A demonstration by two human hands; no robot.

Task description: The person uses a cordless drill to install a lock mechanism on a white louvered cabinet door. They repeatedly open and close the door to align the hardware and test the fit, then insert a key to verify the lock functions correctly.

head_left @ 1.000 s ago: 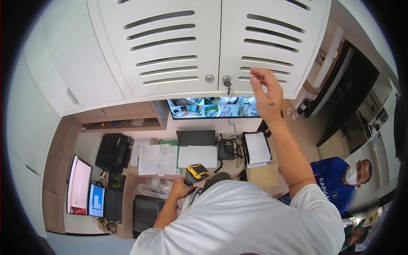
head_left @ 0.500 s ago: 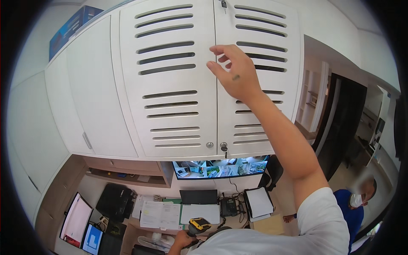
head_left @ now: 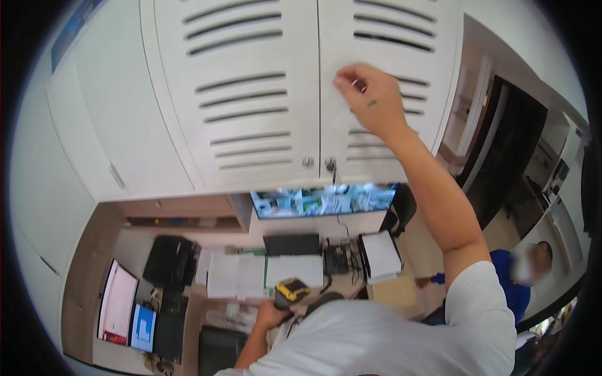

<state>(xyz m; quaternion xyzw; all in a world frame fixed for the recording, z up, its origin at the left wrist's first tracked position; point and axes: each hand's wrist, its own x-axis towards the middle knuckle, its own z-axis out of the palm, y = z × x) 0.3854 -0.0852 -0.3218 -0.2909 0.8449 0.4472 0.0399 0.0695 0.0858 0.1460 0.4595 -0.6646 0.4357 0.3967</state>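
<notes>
My right hand (head_left: 375, 100) is raised before the white louvred cabinet doors (head_left: 301, 125), nearest the right-hand one. Thumb and fingertips are drawn together in a pinch, with nothing visible in them. A key (head_left: 331, 166) sits in the lock at that door's lower edge, below the hand, and a round lock (head_left: 308, 161) is on the left door. Down at the lower middle, my left hand (head_left: 271, 314) is closed round the grip of a yellow-and-black handheld device (head_left: 292, 289) with a screen on top. Its grip is partly hidden.
Beneath the cabinet hangs a wide monitor (head_left: 323, 200) with several camera pictures. The desk carries papers (head_left: 235, 276), a desk phone (head_left: 337, 259), a black printer (head_left: 170, 262) and two screens at left. A masked person in blue (head_left: 508, 276) is at the right, near a dark door (head_left: 508, 144).
My right hand has come down along the right door, and its fingers have closed from a loose curl to a pinch. The view has tilted downward. My left hand still holds the device.
</notes>
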